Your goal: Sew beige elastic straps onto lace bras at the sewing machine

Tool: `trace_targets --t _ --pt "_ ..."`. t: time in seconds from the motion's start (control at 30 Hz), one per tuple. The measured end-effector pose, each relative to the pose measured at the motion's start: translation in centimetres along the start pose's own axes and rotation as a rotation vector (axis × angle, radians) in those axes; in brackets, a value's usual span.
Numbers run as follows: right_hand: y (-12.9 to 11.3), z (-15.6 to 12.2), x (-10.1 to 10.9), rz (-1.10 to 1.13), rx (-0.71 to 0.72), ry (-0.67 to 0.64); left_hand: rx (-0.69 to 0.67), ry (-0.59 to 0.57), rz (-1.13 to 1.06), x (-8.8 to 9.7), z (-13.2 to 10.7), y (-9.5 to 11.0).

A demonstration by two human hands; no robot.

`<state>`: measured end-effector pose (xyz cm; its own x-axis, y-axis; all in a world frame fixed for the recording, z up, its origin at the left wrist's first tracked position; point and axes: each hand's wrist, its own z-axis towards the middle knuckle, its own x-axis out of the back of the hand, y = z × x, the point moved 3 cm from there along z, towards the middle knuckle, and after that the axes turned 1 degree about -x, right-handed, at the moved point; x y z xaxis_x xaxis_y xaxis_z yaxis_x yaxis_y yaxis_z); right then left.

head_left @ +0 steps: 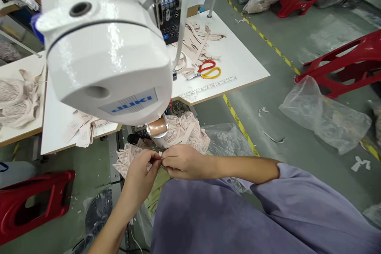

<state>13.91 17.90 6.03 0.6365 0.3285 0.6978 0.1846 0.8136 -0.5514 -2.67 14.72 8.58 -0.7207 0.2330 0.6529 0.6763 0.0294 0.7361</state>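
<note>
My left hand and my right hand meet just below the head of a white JUKI sewing machine. Both are closed in a pinch on a small piece of pale pink lace fabric, fingertips touching near its edge. More of the same lace is bunched under the machine's arm, behind my hands. My lap, in lilac cloth, lies under my right forearm.
The white table carries red and yellow scissors, beige straps and a ruler strip. Lace pieces lie on the left table. A red stool stands low left, red chairs and plastic bags at right.
</note>
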Motion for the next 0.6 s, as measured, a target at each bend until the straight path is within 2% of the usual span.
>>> trace_targets --t 0.1,0.2,0.27,0.33,0.43,0.6 --pt "0.4 0.1 -0.6 0.143 -0.136 0.048 0.087 0.051 -0.197 -1.2 0.3 -0.6" --pt "0.2 0.3 -0.4 0.270 -0.188 0.126 0.124 0.188 -0.584 -3.1 -0.1 -1.5" --pt "0.0 0.4 -0.1 0.291 -0.190 0.154 0.117 0.304 -0.728 -4.0 -0.6 -1.8" --pt "-0.2 0.5 0.2 0.290 -0.188 0.163 0.120 0.368 -0.698 -4.4 -1.1 -1.9" --pt "-0.3 0.6 0.8 0.264 -0.177 0.164 0.099 0.348 -0.492 -3.8 -1.2 -1.6" --pt "-0.3 0.6 1.4 0.249 -0.190 0.143 -0.109 0.407 -0.102 -2.3 -0.7 -0.9"
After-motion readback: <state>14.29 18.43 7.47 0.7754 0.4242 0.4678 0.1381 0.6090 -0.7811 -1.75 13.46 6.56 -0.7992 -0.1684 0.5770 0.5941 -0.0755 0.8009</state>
